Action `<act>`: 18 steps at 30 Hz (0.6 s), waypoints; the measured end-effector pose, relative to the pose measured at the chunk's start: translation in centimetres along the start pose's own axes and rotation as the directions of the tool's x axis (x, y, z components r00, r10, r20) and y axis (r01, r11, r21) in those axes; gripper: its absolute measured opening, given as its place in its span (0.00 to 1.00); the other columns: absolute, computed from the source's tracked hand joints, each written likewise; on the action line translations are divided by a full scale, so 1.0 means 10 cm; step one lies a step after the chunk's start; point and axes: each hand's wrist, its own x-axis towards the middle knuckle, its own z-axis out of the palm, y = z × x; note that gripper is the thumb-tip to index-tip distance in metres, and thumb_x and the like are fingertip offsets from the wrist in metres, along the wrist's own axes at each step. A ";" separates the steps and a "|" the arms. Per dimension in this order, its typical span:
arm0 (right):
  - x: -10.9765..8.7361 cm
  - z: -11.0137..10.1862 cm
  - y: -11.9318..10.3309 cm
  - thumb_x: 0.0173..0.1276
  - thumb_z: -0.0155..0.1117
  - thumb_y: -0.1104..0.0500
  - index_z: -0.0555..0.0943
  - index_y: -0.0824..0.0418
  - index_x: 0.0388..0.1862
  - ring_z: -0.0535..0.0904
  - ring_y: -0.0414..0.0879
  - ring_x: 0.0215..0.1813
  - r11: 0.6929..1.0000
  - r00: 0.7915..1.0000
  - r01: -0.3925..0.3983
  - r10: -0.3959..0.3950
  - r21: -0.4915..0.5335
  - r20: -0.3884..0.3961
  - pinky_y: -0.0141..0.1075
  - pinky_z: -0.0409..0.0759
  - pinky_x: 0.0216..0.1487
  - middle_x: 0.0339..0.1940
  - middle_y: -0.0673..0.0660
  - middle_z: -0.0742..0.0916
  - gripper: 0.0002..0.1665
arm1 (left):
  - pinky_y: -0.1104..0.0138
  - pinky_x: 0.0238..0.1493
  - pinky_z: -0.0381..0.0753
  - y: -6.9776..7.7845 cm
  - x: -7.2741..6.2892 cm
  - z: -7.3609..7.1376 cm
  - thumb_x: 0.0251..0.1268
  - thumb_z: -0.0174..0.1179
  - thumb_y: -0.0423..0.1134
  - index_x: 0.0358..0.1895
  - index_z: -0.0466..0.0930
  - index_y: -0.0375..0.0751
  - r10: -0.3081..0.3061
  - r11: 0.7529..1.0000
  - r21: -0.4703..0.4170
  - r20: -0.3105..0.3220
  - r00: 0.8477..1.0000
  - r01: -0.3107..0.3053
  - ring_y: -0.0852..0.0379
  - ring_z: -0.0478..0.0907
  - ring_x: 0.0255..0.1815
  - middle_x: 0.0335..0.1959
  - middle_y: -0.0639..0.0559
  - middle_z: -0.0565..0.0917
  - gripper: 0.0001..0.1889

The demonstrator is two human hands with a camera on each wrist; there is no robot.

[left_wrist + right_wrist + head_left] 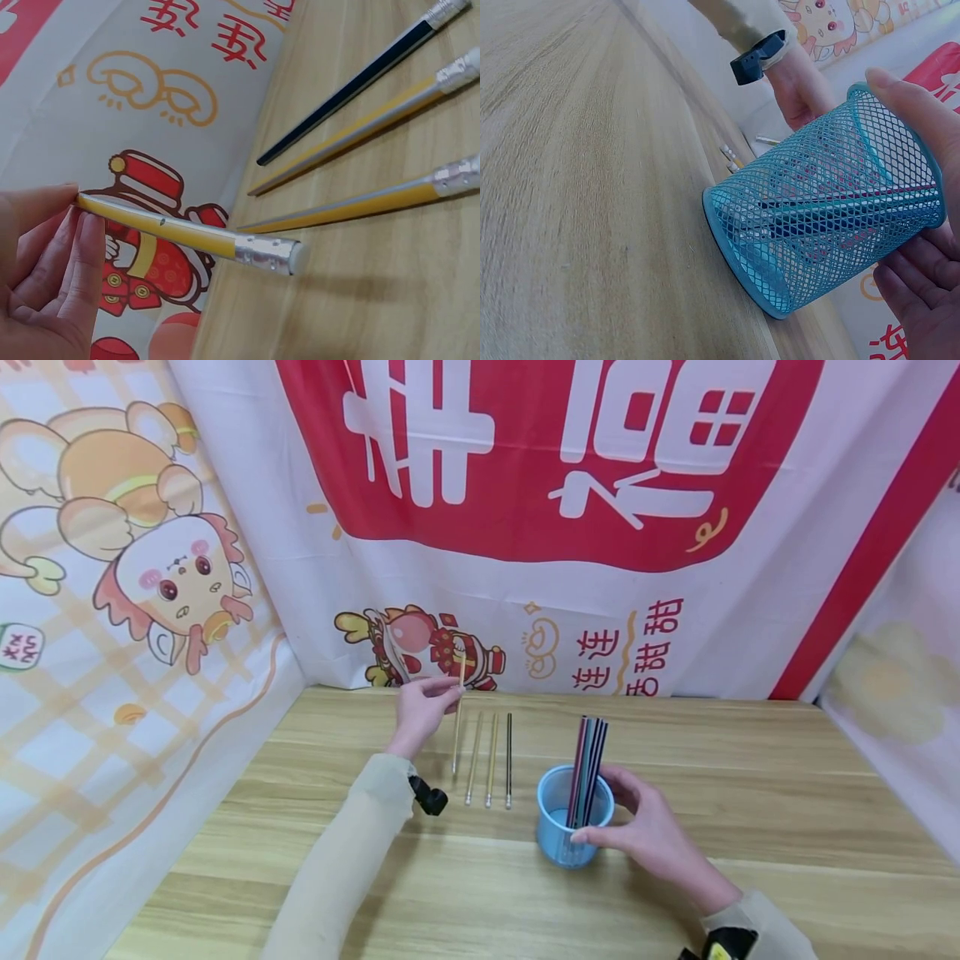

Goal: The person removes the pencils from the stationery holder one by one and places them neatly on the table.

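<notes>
At the back of the table, my left hand (426,703) pinches a yellow-and-silver striped pencil (187,231) near one end between thumb and fingers. Its white eraser end points away from the fingertips in the left wrist view. Two more yellow pencils (492,762) and a black pencil (509,762) lie side by side to its right, erasers toward me. My right hand (651,831) grips a blue mesh pen cup (825,202) near the rim, thumb on the near side, fingers round the far side. Several dark pencils (587,772) lean inside the cup, which stands upright on the table.
The wood-grain table (637,910) meets a white and red printed cloth (495,552) along its back edge. Another printed cloth (150,710) with cartoon figures hangs along the left side. A black wrist camera (429,796) sits on the left sleeve.
</notes>
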 end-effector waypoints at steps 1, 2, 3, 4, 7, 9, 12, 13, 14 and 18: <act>0.00 0.00 0.00 0.56 0.89 0.51 0.73 0.61 0.77 0.83 0.58 0.69 1.000 1.000 0.000 0.000 -0.001 0.001 0.59 0.79 0.75 0.70 0.61 0.85 0.53 | 0.69 0.47 0.93 -0.02 0.00 0.00 0.72 0.72 0.36 0.59 0.89 0.38 -0.001 1.000 0.002 0.005 1.000 0.001 0.45 0.92 0.51 0.53 0.38 0.92 0.16; 0.00 0.00 -0.01 0.56 0.89 0.51 0.73 0.61 0.77 0.83 0.58 0.69 1.000 1.000 0.000 0.000 -0.001 0.001 0.59 0.79 0.75 0.70 0.61 0.85 0.53 | 0.69 0.47 0.93 -0.04 0.01 0.01 0.72 0.72 0.36 0.59 0.89 0.38 -0.005 1.000 0.005 0.008 1.000 0.005 0.46 0.92 0.50 0.53 0.38 0.92 0.15; 0.00 0.00 -0.01 0.56 0.89 0.51 0.73 0.61 0.77 0.83 0.58 0.69 1.000 1.000 0.000 0.000 -0.001 0.002 0.59 0.79 0.75 0.70 0.61 0.85 0.53 | 0.68 0.46 0.94 -0.06 0.01 0.01 0.72 0.72 0.36 0.59 0.90 0.37 -0.009 1.000 0.010 0.009 1.000 0.009 0.47 0.93 0.49 0.52 0.37 0.92 0.15; 0.00 0.00 -0.01 0.56 0.89 0.51 0.73 0.61 0.77 0.83 0.58 0.69 1.000 1.000 0.000 0.000 -0.003 0.002 0.59 0.79 0.75 0.70 0.61 0.85 0.53 | 0.68 0.46 0.94 -0.08 0.01 0.02 0.72 0.72 0.36 0.58 0.90 0.37 -0.014 1.000 0.020 0.009 1.000 0.013 0.49 0.93 0.47 0.52 0.37 0.92 0.15; 0.00 0.00 0.00 0.56 0.89 0.50 0.73 0.61 0.77 0.83 0.59 0.69 1.000 1.000 0.000 0.000 -0.010 0.008 0.60 0.80 0.75 0.71 0.62 0.84 0.53 | 0.67 0.46 0.94 -0.13 0.01 0.03 0.72 0.72 0.34 0.58 0.90 0.37 -0.021 0.999 0.043 0.004 1.000 0.020 0.55 0.92 0.42 0.50 0.36 0.92 0.14; 0.00 0.00 0.01 0.56 0.89 0.50 0.73 0.61 0.77 0.83 0.59 0.70 1.000 1.000 -0.005 0.005 -0.014 0.010 0.60 0.79 0.75 0.71 0.62 0.84 0.54 | 0.68 0.45 0.94 -0.16 0.01 0.04 0.72 0.71 0.33 0.58 0.90 0.36 -0.023 0.998 0.058 -0.001 1.000 0.023 0.56 0.92 0.40 0.51 0.35 0.92 0.14; 0.00 0.00 0.01 0.55 0.89 0.50 0.73 0.61 0.77 0.82 0.60 0.70 1.000 1.000 -0.017 0.017 -0.013 0.008 0.61 0.78 0.76 0.71 0.62 0.84 0.54 | 0.69 0.43 0.93 -0.22 0.01 0.04 0.71 0.71 0.31 0.57 0.89 0.34 -0.029 0.996 0.081 -0.007 1.000 0.029 0.59 0.91 0.38 0.51 0.34 0.92 0.15; 0.00 0.01 0.01 0.55 0.90 0.50 0.73 0.61 0.77 0.82 0.60 0.70 1.000 1.000 -0.021 0.021 -0.012 0.008 0.61 0.78 0.77 0.71 0.61 0.84 0.54 | 0.70 0.42 0.93 -0.24 0.00 0.04 0.71 0.71 0.30 0.57 0.89 0.33 -0.033 0.996 0.088 -0.005 0.999 0.034 0.59 0.90 0.37 0.52 0.34 0.92 0.14; 0.00 0.01 0.02 0.55 0.90 0.50 0.73 0.61 0.77 0.82 0.60 0.70 1.000 1.000 -0.025 0.025 -0.010 0.007 0.62 0.77 0.77 0.71 0.61 0.84 0.54 | 0.70 0.41 0.93 -0.27 0.00 0.04 0.70 0.72 0.30 0.57 0.89 0.33 -0.035 0.995 0.095 -0.001 0.999 0.035 0.60 0.90 0.36 0.52 0.34 0.92 0.15; 0.00 0.01 0.01 0.55 0.90 0.50 0.73 0.60 0.77 0.82 0.61 0.71 0.999 0.999 -0.033 0.033 -0.012 0.004 0.63 0.76 0.77 0.70 0.61 0.84 0.54 | 0.69 0.40 0.93 -0.35 0.00 0.03 0.69 0.73 0.30 0.56 0.90 0.32 -0.052 0.991 0.124 0.007 0.999 0.050 0.60 0.90 0.34 0.51 0.34 0.92 0.15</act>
